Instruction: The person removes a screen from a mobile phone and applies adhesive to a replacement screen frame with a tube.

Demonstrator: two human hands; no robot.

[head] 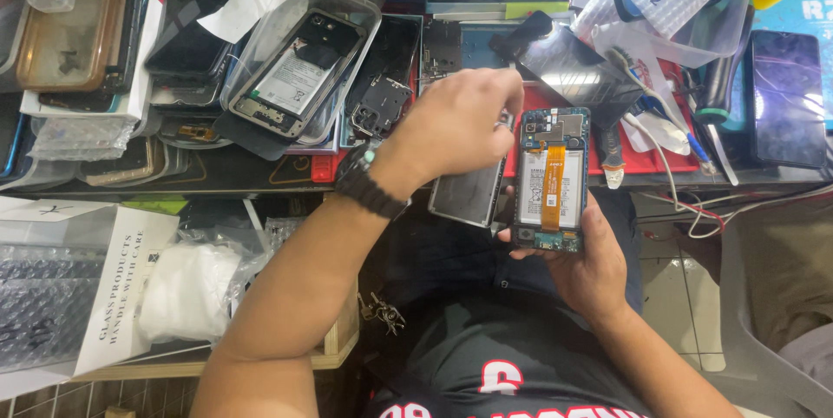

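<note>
My right hand (588,269) holds an opened phone (553,177) from below, back side up, with its battery, orange flex cable and circuit board showing. My left hand (455,123), with a black wristwatch (369,188) on it, hovers at the phone's upper left corner with its fingers pinched together. A small metal tool (506,121) seems to sit in the fingertips, mostly hidden. A grey flat panel (468,194) lies tilted under my left hand, beside the phone.
The bench is crowded with phone parts. A clear plastic tray (260,45) with another opened phone stands at the back left. A toothbrush (638,79), a red mat (659,160), white cables (685,201) and a dark phone (788,97) lie at the right. A white box (121,288) is at the lower left.
</note>
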